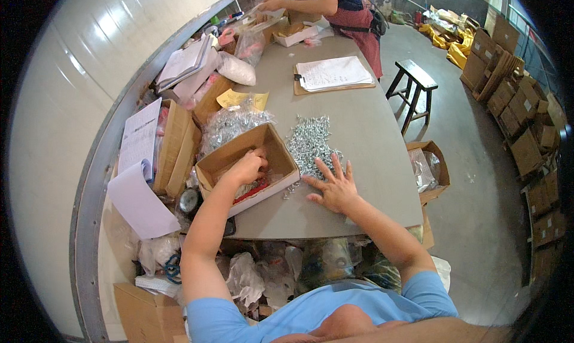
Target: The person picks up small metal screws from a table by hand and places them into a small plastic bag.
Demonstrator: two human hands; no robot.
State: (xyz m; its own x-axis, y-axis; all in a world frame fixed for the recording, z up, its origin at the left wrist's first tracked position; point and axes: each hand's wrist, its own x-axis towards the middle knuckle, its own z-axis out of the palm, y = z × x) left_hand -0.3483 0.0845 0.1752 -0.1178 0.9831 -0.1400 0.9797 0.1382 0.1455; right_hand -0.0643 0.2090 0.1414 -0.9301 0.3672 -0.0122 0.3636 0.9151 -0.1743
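Note:
My left hand [250, 165] reaches down into an open cardboard box [272, 141], its fingers curled together; whatever they hold is hidden. Inside the box, below that hand, lie clear plastic and something red [254, 191]. My right hand [332, 186] is spread with its palm down on the grey table, fingertips at the near right edge of a pile of small silver screws [311, 141]. The pile lies just right of the box, and a few screws are scattered by the box's near right corner.
Clear bags of metal parts [234, 126] sit behind the box. Papers and cartons [179, 151] crowd the left side. A clipboard with papers [333, 72] lies farther back. Across the table a person in an apron [359, 29] works. A stool [412, 83] stands right.

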